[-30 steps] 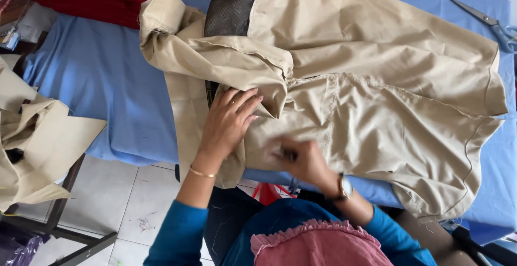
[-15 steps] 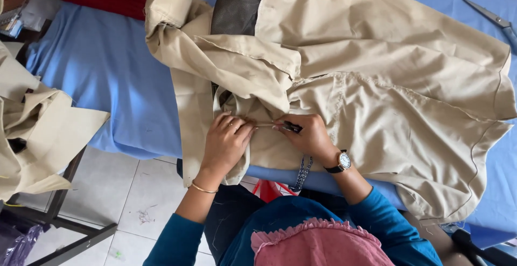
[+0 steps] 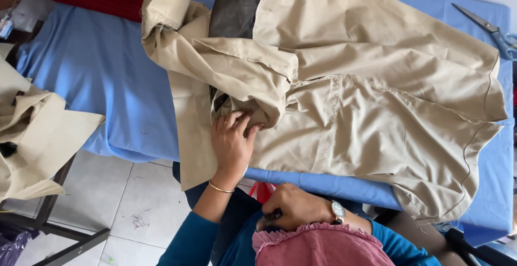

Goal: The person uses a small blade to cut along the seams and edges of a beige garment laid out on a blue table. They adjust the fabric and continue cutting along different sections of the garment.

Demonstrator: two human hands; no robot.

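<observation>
Beige garment (image 3: 377,110), seemingly soft, light, limp cloth on the blue worktop (image 3: 97,72): left hand (image 3: 232,142) presses flat, fingers spread, its 7 o'clock fold—a good hold; right hand (image 3: 293,207), off-cloth, pinches a small dark tool (image 3: 269,218).

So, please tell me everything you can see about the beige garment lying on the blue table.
The beige garment looks like woven cotton, with visible seams and a dark mesh panel near its top. It lies spread and creased over the blue-covered table, one part folded over, its lower edges hanging past the near side. The left hand presses on a bunched fold. The right hand is off it.
</observation>
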